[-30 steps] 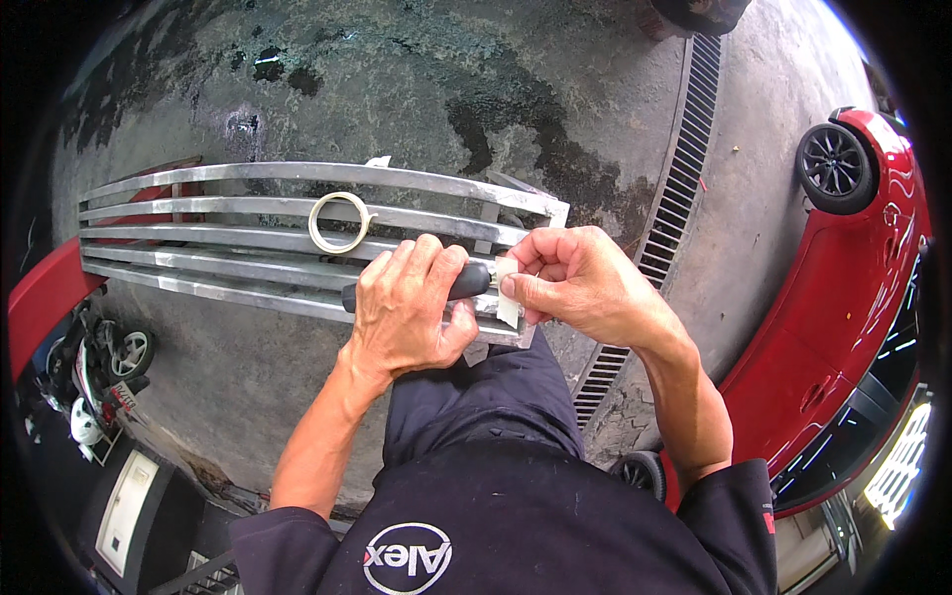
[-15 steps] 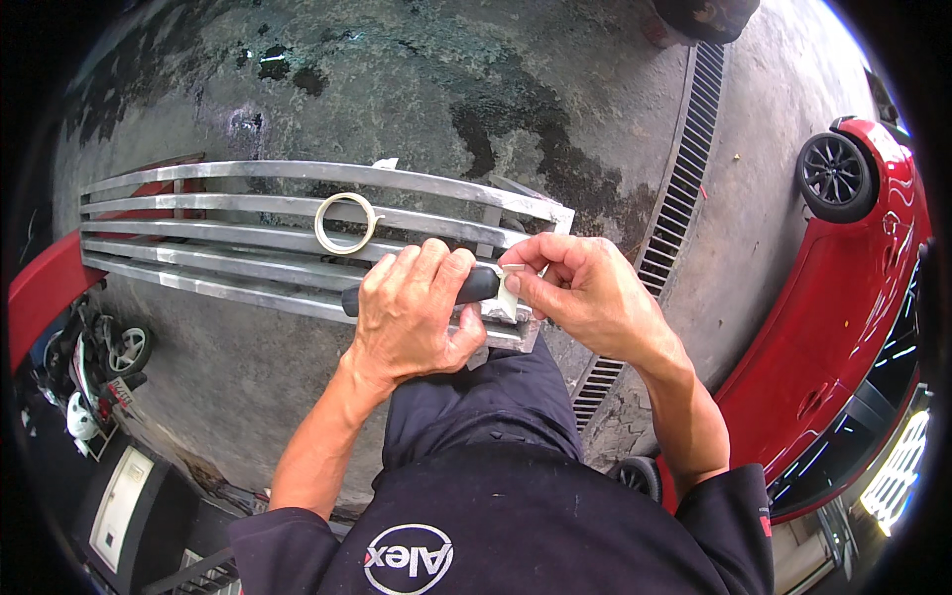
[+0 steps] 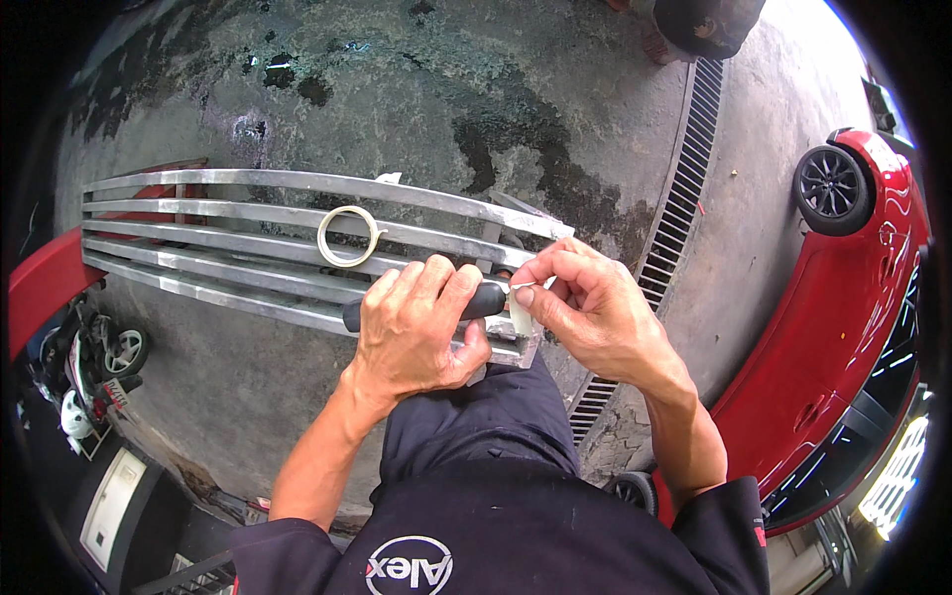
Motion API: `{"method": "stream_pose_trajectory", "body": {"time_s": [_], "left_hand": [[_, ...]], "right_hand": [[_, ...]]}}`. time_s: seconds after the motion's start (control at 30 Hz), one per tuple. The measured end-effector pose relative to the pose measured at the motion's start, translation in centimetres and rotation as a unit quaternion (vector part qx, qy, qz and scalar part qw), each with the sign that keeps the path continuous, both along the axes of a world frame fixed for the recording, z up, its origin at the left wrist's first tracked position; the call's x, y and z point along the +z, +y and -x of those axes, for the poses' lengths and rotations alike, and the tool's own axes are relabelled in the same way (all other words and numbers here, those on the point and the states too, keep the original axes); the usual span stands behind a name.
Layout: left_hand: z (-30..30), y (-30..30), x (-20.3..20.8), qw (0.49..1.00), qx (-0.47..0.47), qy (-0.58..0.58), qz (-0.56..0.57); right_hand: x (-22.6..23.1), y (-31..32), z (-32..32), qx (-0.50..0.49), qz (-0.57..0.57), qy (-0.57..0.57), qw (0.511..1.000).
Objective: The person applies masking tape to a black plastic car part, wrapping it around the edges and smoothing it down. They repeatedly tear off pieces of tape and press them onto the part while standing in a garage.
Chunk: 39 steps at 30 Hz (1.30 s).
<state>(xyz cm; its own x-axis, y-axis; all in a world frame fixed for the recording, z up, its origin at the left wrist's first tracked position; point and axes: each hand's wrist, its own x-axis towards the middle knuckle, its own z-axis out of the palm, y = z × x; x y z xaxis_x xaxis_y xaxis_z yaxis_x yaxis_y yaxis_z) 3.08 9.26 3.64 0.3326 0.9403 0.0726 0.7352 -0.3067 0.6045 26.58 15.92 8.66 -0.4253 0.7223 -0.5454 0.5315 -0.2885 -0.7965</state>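
Note:
My left hand (image 3: 409, 322) is wrapped over a black, rounded handle-like tool (image 3: 486, 300), resting above the metal bars; whatever lies under my palm is hidden. At its right end, my right hand (image 3: 600, 312) pinches a pale strip of masking tape (image 3: 521, 315) between thumb and forefinger. That strip hangs down beside the tool's tip, over the right end of a long grille of grey metal bars (image 3: 248, 179). Left of my hands, a cream roll of masking tape (image 3: 323, 240) lies flat across the bars, its loose end sticking out.
A red beam (image 3: 45, 288) stands under the grille's left end. Beyond the grille, a slotted floor drain (image 3: 684, 198) crosses the stained concrete. At right is a red car (image 3: 793, 347), at left a motorcycle (image 3: 104, 362). Another person (image 3: 704, 28) is at the top edge.
My right hand has shifted slightly down, and the tape strip now hangs more plainly below its fingertips. The left hand keeps its grip on the tool. More of the other person shows.

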Motion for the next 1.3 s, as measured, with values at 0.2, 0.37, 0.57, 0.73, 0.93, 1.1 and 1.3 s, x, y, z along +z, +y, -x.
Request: {"method": "stream_pose_trajectory", "body": {"time_s": [0.2, 0.37, 0.57, 0.73, 0.93, 1.1, 1.3], "left_hand": [[-0.6, 0.1, 0.3, 1.000, 0.022, -0.005, 0.000], [-1.9, -1.5, -1.2, 0.992, 0.086, -0.084, 0.048], [-5.1, -4.4, -5.9, 0.921, 0.277, -0.181, 0.206], [-6.3, -5.3, -11.3, 0.911, 0.342, -0.149, 0.176], [-6.2, -4.4, -12.5, 0.845, 0.393, -0.234, 0.279], [-6.1, -4.7, -13.4, 0.897, 0.367, -0.137, 0.203], [-5.9, -4.3, -13.2, 0.927, 0.337, 0.000, 0.165]], "right_hand": [[0.9, -0.1, 0.0, -0.003, -0.045, -0.005, 0.999], [0.2, -0.6, -1.2, -0.046, -0.028, 0.023, 0.998], [-5.1, -2.3, -2.6, -0.103, -0.013, -0.021, 0.994], [-10.0, -4.5, -3.4, -0.165, 0.058, -0.025, 0.984], [-11.5, -5.2, -3.5, -0.148, 0.082, -0.017, 0.985], [-13.4, -4.9, -3.3, -0.158, 0.101, 0.015, 0.982], [-14.2, -3.6, -2.2, -0.206, 0.120, 0.051, 0.970]]}}
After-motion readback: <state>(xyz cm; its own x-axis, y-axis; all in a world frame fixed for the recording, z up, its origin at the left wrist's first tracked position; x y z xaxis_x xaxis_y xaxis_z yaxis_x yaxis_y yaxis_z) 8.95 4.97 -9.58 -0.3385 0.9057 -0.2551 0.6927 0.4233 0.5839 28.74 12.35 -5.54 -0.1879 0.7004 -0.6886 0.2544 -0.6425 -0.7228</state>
